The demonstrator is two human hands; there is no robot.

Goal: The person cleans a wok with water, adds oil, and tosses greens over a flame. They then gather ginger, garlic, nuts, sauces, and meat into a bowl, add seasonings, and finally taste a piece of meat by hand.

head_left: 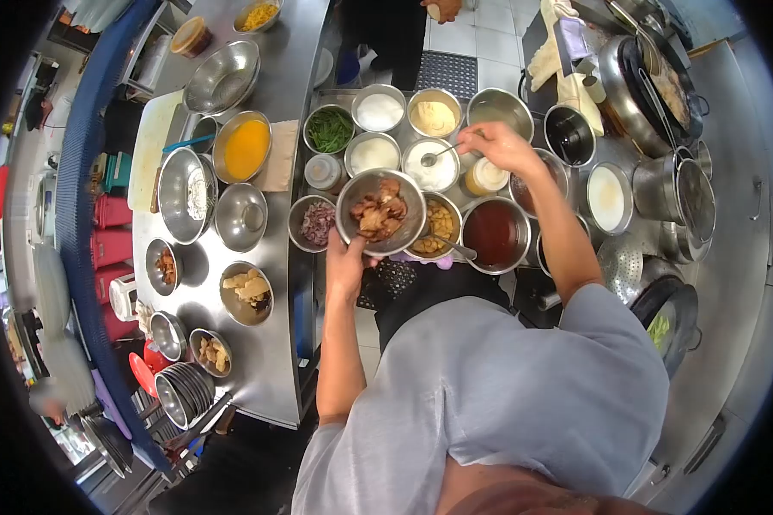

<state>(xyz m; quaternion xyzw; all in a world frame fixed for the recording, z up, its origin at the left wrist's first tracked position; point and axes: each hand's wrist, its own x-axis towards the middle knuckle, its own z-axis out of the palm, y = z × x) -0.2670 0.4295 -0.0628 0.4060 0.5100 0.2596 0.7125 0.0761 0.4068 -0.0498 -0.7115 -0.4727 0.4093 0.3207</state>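
My left hand is closed on the near rim of a steel bowl, which holds brown, glossy pieces that look like marinated meat. Pinched in my right hand is a small metal spoon. Its tip is in or just over a tub of white powder, just beyond the bowl. Other tubs crowd around: white grains, pale yellow powder, chopped greens, diced red onion, dark red sauce, and yellowish chunks partly behind the bowl.
On the left, a steel counter carries a bowl of orange liquid, a colander, stacked bowls and smaller food bowls. To the right stand a large wok, steel pots and a perforated ladle.
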